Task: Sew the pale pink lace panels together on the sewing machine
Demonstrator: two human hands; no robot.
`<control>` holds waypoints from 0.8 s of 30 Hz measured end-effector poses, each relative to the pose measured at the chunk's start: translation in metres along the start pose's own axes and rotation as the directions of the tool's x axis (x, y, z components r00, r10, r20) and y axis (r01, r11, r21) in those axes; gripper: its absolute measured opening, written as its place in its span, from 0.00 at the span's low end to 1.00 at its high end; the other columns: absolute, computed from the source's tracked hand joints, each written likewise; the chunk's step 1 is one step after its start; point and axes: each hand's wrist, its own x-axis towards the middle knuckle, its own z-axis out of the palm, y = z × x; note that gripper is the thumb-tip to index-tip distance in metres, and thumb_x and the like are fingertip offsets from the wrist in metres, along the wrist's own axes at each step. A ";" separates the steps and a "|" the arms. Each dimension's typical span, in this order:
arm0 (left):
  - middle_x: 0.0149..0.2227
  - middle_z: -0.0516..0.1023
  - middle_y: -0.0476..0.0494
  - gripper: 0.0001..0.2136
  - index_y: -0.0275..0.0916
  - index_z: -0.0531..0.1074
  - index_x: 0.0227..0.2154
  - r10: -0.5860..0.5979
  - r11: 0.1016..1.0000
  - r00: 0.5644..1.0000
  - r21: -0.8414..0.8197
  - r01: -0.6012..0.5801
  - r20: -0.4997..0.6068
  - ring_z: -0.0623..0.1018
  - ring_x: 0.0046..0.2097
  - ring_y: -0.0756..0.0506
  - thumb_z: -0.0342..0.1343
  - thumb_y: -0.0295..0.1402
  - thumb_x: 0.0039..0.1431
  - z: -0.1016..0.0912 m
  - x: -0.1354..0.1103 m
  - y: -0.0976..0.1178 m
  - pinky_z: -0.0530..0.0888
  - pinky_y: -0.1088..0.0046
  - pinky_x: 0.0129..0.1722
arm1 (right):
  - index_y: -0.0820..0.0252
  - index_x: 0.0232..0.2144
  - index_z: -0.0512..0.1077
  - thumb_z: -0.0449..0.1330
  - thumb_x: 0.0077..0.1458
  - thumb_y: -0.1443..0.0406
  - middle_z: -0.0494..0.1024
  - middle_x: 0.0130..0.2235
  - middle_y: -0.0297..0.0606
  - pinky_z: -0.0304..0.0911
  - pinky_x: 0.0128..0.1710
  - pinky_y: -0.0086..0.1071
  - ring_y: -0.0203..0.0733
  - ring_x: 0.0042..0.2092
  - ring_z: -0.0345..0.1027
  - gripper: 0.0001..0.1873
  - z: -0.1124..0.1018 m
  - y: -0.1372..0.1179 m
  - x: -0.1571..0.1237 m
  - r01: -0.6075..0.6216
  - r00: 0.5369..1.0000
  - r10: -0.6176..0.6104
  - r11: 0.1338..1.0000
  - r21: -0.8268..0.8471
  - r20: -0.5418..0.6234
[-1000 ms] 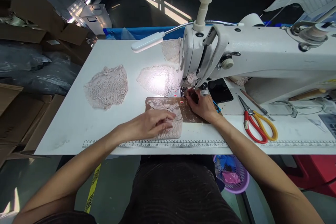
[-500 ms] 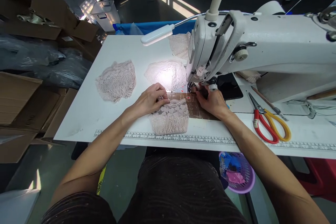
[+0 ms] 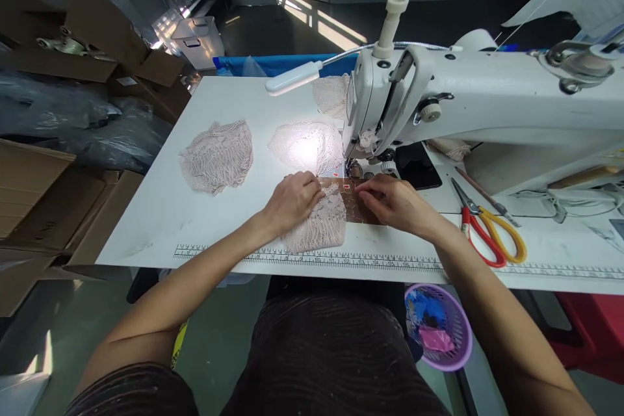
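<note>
A pale pink lace piece [image 3: 319, 227] lies on the white table [image 3: 160, 221] in front of the white sewing machine [image 3: 439, 104], partly over a brown plate [image 3: 358, 208]. My left hand [image 3: 292, 198] rests on the lace's upper left edge, fingers curled and pinching it. My right hand [image 3: 394, 205] sits on the brown plate just right of the lace, fingers pressed together near the lace's top right corner, below the needle area [image 3: 358, 166].
Two more lace piles lie on the table, one at the left [image 3: 217, 156] and one under the lamp's light [image 3: 307, 146]. Red-and-yellow scissors [image 3: 487, 227] lie to the right. A ruler strip [image 3: 341, 260] runs along the table's front edge. A purple basket [image 3: 439, 328] hangs below. Cardboard boxes [image 3: 39, 201] stand at the left.
My right hand has come back from under the machine head onto the brown plate beside the lace. My left hand stayed on the lace's top edge.
</note>
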 end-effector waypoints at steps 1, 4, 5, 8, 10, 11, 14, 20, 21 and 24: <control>0.37 0.79 0.38 0.10 0.30 0.75 0.35 0.022 0.999 0.999 0.043 -0.020 -0.043 0.77 0.38 0.44 0.52 0.30 0.68 0.004 -0.002 0.001 0.73 0.65 0.36 | 0.57 0.36 0.79 0.52 0.61 0.61 0.80 0.35 0.40 0.65 0.34 0.36 0.42 0.34 0.72 0.15 0.001 -0.001 0.000 0.011 1.000 -0.011 1.000 0.011 -0.011; 0.37 0.80 0.40 0.09 0.32 0.75 0.34 0.112 0.987 0.975 0.138 -0.086 -0.194 0.77 0.36 0.45 0.51 0.28 0.68 0.007 -0.005 0.002 0.71 0.66 0.34 | 0.57 0.39 0.79 0.53 0.61 0.62 0.81 0.37 0.40 0.68 0.39 0.37 0.42 0.37 0.74 0.15 0.001 -0.002 -0.002 0.053 0.998 -0.051 0.996 0.076 -0.024; 0.37 0.80 0.40 0.09 0.33 0.74 0.34 0.143 0.981 0.960 0.166 -0.104 -0.240 0.77 0.36 0.45 0.52 0.29 0.69 0.006 -0.006 0.003 0.71 0.67 0.34 | 0.57 0.40 0.79 0.53 0.62 0.62 0.81 0.39 0.41 0.69 0.41 0.37 0.42 0.38 0.74 0.15 0.002 -0.003 -0.002 0.062 0.998 -0.059 0.993 0.102 -0.029; 0.36 0.80 0.41 0.10 0.34 0.74 0.33 0.231 0.965 0.926 0.194 -0.178 -0.299 0.78 0.36 0.46 0.52 0.31 0.69 0.001 -0.004 0.014 0.72 0.67 0.34 | 0.57 0.46 0.78 0.54 0.63 0.61 0.81 0.44 0.43 0.69 0.48 0.41 0.45 0.46 0.75 0.16 0.005 -0.011 -0.001 0.102 0.993 -0.088 0.975 0.200 -0.079; 0.33 0.79 0.42 0.12 0.34 0.73 0.32 0.293 0.954 0.913 0.147 -0.261 -0.285 0.77 0.34 0.47 0.49 0.31 0.70 -0.004 -0.005 0.030 0.74 0.68 0.34 | 0.56 0.52 0.76 0.56 0.63 0.58 0.79 0.49 0.44 0.67 0.54 0.44 0.47 0.53 0.72 0.18 0.008 -0.018 -0.002 0.159 0.984 -0.127 0.941 0.297 -0.124; 0.31 0.78 0.43 0.13 0.34 0.73 0.32 0.325 0.946 0.904 0.115 -0.304 -0.278 0.76 0.33 0.48 0.47 0.30 0.71 -0.007 -0.006 0.040 0.74 0.70 0.33 | 0.55 0.54 0.74 0.56 0.63 0.57 0.78 0.51 0.45 0.66 0.56 0.45 0.48 0.55 0.70 0.20 0.010 -0.023 -0.003 0.191 0.980 -0.156 0.915 0.354 -0.125; 0.28 0.76 0.45 0.14 0.35 0.75 0.34 0.366 0.929 0.889 0.046 -0.368 -0.274 0.76 0.31 0.49 0.45 0.28 0.71 -0.021 -0.015 0.062 0.73 0.73 0.29 | 0.52 0.58 0.71 0.53 0.65 0.54 0.77 0.55 0.43 0.64 0.59 0.47 0.47 0.58 0.68 0.23 0.016 -0.032 -0.009 0.232 0.966 -0.257 0.818 0.526 -0.027; 0.40 0.83 0.49 0.11 0.42 0.72 0.47 0.232 0.961 0.900 -0.053 -0.270 -0.370 0.81 0.43 0.47 0.56 0.25 0.65 -0.050 -0.034 0.066 0.77 0.61 0.47 | 0.51 0.66 0.60 0.63 0.59 0.57 0.72 0.60 0.45 0.62 0.60 0.47 0.47 0.60 0.66 0.34 0.022 -0.038 -0.028 0.204 0.961 -0.278 0.739 0.642 0.014; 0.40 0.83 0.49 0.13 0.43 0.72 0.48 0.208 0.964 0.901 -0.074 -0.254 -0.381 0.81 0.43 0.47 0.57 0.24 0.63 -0.052 -0.037 0.065 0.77 0.60 0.48 | 0.50 0.66 0.59 0.64 0.58 0.58 0.72 0.60 0.44 0.61 0.61 0.48 0.47 0.61 0.65 0.36 0.022 -0.039 -0.030 0.226 0.962 -0.272 0.758 0.611 -0.018; 0.40 0.81 0.46 0.17 0.42 0.70 0.53 0.110 0.950 0.928 -0.236 -0.203 -0.356 0.80 0.44 0.47 0.57 0.22 0.63 -0.057 -0.041 0.070 0.79 0.64 0.46 | 0.48 0.67 0.56 0.66 0.55 0.61 0.72 0.59 0.44 0.56 0.63 0.52 0.49 0.65 0.57 0.40 0.021 -0.045 -0.030 0.307 0.949 -0.302 0.803 0.510 -0.094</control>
